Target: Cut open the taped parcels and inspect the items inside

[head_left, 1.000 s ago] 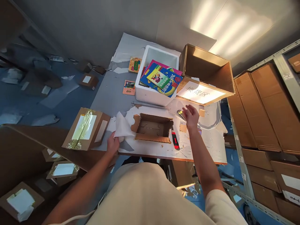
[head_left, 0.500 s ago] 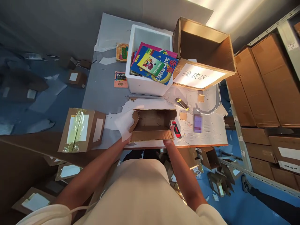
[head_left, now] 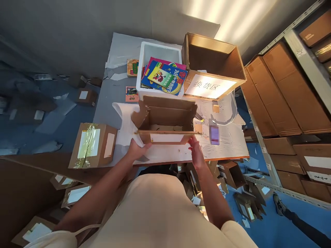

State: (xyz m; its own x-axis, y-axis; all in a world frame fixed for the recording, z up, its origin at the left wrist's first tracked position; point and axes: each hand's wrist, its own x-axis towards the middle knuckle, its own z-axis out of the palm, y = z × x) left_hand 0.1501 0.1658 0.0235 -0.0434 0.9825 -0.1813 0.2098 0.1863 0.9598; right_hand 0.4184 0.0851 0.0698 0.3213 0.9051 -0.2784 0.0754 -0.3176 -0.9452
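Observation:
An open cardboard box (head_left: 169, 117) with ragged side flaps stands before me on the table, a white label (head_left: 167, 137) on its near wall. My left hand (head_left: 137, 148) is near its lower left corner, thumb pointing right and fingers partly hidden; it appears to hold nothing. At the lower right corner, my right hand (head_left: 196, 151) has its fingers apart, the fingertips at or against the cardboard. A white sheet (head_left: 125, 115) curls up left of the box. Beyond the box, a yellow-and-black cutter (head_left: 199, 117) is partly covered by it.
Behind stand a white foam bin (head_left: 144, 65) holding several books (head_left: 165, 75) and a large open carton (head_left: 196, 65) with a paper sign. A taped box (head_left: 89, 146) sits at left. At right are a purple item (head_left: 214, 134) and shelving (head_left: 292, 44). Another person's leg (head_left: 297, 220) shows lower right.
The open box has shifted away from me and tipped so its labelled near wall shows. Both hands have moved forward and loosened. The red cutter beside my right hand is no longer visible.

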